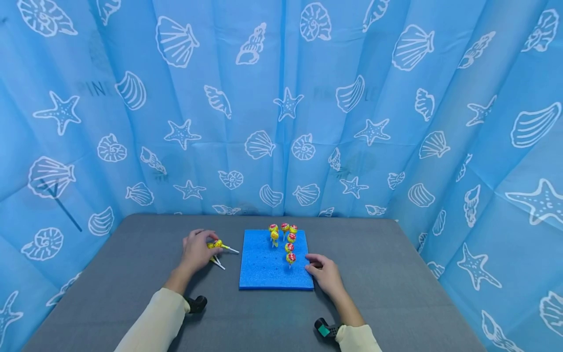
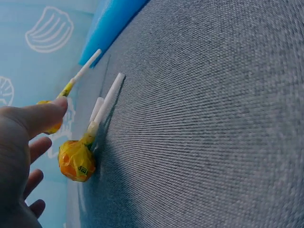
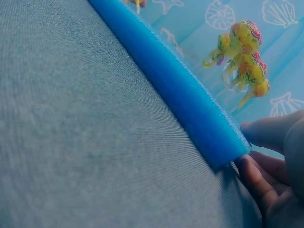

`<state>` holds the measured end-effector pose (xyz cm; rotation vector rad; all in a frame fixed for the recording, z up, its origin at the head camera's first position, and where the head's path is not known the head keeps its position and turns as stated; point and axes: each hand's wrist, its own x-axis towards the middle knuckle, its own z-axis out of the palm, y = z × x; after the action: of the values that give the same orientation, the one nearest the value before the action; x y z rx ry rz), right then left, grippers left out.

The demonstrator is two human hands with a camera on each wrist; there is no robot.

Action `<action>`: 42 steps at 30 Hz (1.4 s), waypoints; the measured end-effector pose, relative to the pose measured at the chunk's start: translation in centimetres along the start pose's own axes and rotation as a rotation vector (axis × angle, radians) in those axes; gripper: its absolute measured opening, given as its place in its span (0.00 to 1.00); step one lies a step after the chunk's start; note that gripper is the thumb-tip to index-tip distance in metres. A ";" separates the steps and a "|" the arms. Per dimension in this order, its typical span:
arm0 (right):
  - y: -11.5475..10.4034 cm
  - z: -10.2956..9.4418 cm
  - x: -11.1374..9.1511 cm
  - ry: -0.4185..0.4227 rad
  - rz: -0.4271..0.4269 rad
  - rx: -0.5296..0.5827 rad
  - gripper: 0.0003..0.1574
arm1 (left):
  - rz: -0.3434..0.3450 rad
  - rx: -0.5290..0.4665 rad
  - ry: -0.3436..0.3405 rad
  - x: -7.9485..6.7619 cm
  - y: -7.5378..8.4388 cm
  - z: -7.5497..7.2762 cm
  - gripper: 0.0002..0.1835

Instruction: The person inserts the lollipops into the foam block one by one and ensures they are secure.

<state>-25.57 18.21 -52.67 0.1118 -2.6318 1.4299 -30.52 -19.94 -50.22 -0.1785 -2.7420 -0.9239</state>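
Note:
My left hand (image 1: 196,250) pinches a yellow-wrapped lollipop (image 2: 88,66) between thumb and fingers, its white stick angled toward the board. Under that hand, more yellow lollipops (image 2: 77,160) lie on the table with their sticks side by side. To the right is a flat blue foam board (image 1: 264,269), its surface dotted with small holes. Several yellow and red lollipops (image 1: 290,257) stand upright in it, sticks down, along its back and right part. With thumb and fingers, my right hand (image 1: 327,275) holds the board's right edge; the corner shows between the digits in the right wrist view.
Grey cloth covers the table (image 1: 378,274). A blue curtain (image 1: 286,112) with white shell and starfish prints hangs behind it and along the sides. Dark camera mounts (image 1: 325,328) are worn at both wrists.

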 end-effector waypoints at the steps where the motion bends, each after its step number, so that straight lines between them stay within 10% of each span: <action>1: 0.0 0.0 0.0 0.001 0.001 0.002 0.17 | -0.007 -0.002 0.007 0.0 0.1 -0.1 0.15; 14: 0.3 0.0 0.1 0.000 -0.013 0.011 0.16 | 0.070 0.014 0.122 0.8 1.9 -0.5 0.16; 32: 0.1 -0.1 0.2 -0.011 0.010 0.012 0.17 | 0.087 -0.125 0.089 1.8 5.9 0.0 0.14; 42: 0.1 -0.1 0.2 -0.012 0.021 -0.001 0.17 | 0.000 -0.242 0.097 1.8 7.4 1.7 0.16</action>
<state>-25.77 18.35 -52.72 0.0939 -2.6510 1.4389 -31.11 -12.99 -46.74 -0.1715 -2.5368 -1.2298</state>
